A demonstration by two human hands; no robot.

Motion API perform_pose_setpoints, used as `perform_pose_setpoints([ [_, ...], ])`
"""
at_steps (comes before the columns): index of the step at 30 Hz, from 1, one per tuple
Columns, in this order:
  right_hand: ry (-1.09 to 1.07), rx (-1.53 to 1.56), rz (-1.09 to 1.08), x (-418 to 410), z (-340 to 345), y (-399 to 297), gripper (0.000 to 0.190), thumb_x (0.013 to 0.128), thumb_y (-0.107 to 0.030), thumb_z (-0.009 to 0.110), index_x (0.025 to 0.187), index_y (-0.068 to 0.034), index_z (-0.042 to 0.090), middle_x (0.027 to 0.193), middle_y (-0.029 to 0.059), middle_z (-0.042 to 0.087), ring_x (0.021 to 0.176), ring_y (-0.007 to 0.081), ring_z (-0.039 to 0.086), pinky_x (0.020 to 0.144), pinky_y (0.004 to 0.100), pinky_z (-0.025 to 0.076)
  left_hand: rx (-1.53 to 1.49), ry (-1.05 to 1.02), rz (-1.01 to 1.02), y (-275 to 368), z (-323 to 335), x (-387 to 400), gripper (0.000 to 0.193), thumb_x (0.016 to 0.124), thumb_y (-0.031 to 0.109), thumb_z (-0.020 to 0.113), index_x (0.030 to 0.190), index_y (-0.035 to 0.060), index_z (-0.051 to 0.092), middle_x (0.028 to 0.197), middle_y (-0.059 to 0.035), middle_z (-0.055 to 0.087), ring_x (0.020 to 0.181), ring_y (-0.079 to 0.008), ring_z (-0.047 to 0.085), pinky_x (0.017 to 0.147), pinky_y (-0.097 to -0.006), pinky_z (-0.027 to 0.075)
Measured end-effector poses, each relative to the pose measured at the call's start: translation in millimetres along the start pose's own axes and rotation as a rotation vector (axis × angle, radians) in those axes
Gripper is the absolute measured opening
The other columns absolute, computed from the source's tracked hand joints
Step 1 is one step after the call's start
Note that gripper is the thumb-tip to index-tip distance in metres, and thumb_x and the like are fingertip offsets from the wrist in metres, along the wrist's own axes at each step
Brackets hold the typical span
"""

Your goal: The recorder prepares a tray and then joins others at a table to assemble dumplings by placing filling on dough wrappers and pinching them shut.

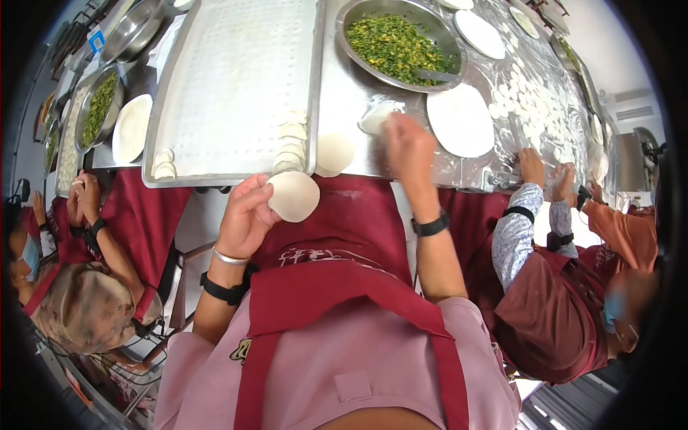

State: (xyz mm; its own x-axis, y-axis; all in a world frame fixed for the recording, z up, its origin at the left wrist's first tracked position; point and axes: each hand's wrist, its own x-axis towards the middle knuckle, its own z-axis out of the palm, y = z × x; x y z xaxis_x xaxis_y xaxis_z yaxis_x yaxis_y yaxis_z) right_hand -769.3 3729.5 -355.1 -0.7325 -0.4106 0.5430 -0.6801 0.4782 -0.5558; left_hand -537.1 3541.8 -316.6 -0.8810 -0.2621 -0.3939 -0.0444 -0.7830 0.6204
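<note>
My left hand (248,212) holds a round dough wrapper (294,196) by its left edge, in front of the metal tray's (234,181) near rim. Blurred, my right hand (411,145) is over the steel table, its fingertips at the right edge of another pale dough piece (375,118). Whether those fingers grip it, I cannot tell. Between my hands, a round wrapper (334,153) lies at the table's edge beside the tray. A row of folded dumplings (291,145) runs along the tray's right side; a few more dumplings (164,164) sit at its left corner.
Beyond my right hand stands a steel bowl (344,40) of chopped green and yellow filling (398,45) with a metal utensil (435,75). A white plate (460,121) and scattered dough pieces (529,102) lie to the right. Co-workers' hands (532,166) (83,196) are on both sides.
</note>
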Motion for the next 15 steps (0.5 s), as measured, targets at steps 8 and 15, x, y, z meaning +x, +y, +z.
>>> perform_pose_setpoints([
  [8,-0.112,-0.148,0.089,-16.4,-0.8,22.2,0.023,0.077,-0.013,0.073,0.098,-0.007,0.067,0.097,0.0123,0.069,0.089,0.0344,0.064,0.076,0.0443,0.053,0.000,0.009,-0.008,-4.0,1.3,-4.1,0.007,0.095,0.009,0.054,0.099,0.0033,0.054,0.105,-0.0109,0.064,0.095,-0.0196,0.065,0.084,-0.0385,0.057],
  [15,0.036,-0.464,0.160,-13.5,-32.2,99.9,0.019,0.075,-0.006,0.068,0.094,-0.012,0.068,0.099,0.0064,0.069,0.085,0.0339,0.059,0.076,0.0415,0.051,-0.034,-0.028,-0.071,-15.2,0.6,-1.9,0.008,0.096,0.010,0.054,0.101,0.0042,0.054,0.106,-0.0096,0.064,0.094,-0.0174,0.065,0.083,-0.0368,0.057],
])
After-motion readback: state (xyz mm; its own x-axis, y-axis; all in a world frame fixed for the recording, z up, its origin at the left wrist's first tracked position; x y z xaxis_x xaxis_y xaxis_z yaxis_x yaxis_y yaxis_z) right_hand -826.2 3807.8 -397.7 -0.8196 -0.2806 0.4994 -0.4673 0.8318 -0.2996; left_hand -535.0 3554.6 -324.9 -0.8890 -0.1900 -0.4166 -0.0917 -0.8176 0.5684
